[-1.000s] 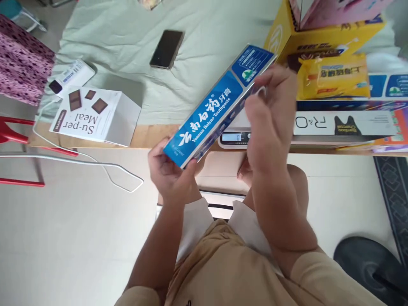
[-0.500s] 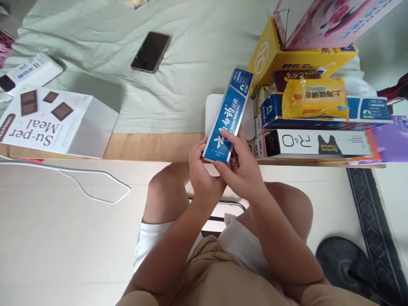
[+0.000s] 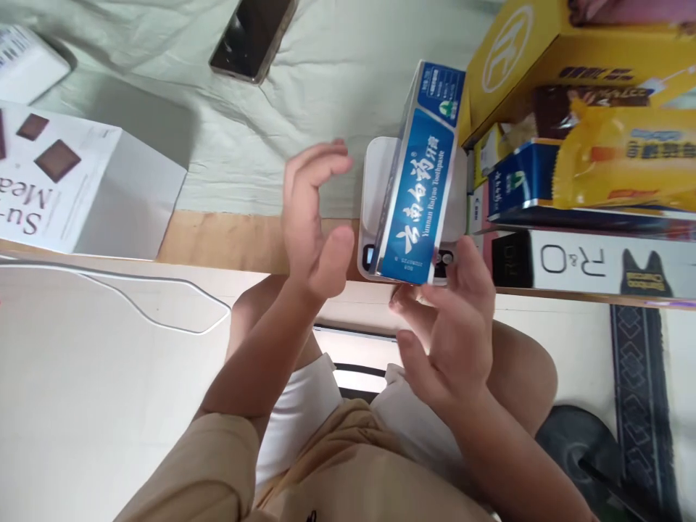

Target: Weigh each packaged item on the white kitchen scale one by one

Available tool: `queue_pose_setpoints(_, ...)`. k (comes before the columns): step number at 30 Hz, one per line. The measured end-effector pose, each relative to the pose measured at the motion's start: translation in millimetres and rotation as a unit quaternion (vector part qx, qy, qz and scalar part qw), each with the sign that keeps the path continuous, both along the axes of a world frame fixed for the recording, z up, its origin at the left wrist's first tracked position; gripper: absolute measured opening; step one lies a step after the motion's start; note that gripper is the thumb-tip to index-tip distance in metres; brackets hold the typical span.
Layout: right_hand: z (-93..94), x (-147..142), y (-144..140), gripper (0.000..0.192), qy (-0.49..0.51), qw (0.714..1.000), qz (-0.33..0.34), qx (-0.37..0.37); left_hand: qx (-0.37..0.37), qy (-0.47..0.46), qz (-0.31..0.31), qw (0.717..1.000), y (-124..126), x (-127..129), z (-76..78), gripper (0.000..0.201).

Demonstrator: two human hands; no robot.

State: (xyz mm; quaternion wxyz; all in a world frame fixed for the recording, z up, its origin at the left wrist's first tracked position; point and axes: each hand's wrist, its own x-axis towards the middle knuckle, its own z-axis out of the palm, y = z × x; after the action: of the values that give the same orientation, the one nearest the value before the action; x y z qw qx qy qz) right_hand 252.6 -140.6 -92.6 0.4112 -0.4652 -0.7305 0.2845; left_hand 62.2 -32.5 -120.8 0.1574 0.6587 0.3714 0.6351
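A blue toothpaste box (image 3: 421, 177) rests slantwise on a small white kitchen scale (image 3: 374, 174) at the table's front edge. The box covers much of the scale, with part of the display and some buttons showing beside it. My left hand (image 3: 315, 217) is raised to the left of the scale, fingers apart and holding nothing. Just below the near right corner of the box is my right hand (image 3: 454, 333), its fingers spread and nothing in its grasp; whether a fingertip still touches the box I cannot tell.
To the right stand a yellow carton (image 3: 511, 65), a yellow packet (image 3: 625, 159), another blue toothpaste box (image 3: 522, 181) and a white R&O box (image 3: 576, 261). A phone (image 3: 253, 36) lies on the green cloth. On the left are a white Su-per Meal box (image 3: 130, 192) and a white cable (image 3: 109, 272).
Both hands have let go of the toothpaste box and moved apart, the left hand leftward and the right hand rightward. The box now lies on the scale. The camera view has come closer.
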Motion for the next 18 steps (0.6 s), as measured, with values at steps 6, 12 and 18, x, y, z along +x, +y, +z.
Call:
queue_pose_setpoints(6, -2.0, -26, 5, 0.062, -0.161, 0.981, -0.048, 0.098, -0.005, -0.052, -0.014, 0.999, -13, 4, -4.0, 0.041)
queue_pose_setpoints(12, 4.8, -41, -11, 0.077, -0.161, 0.977, -0.128, 0.059, -0.051, -0.066, -0.014, 0.996, -9, -3, -6.1, 0.042)
queue_pose_setpoints(18, 5.7, -44, -21, 0.076, -0.139, 0.971, -0.187, 0.061, -0.150, -0.079, 0.002, 0.986, -10, -7, -12.9, 0.066)
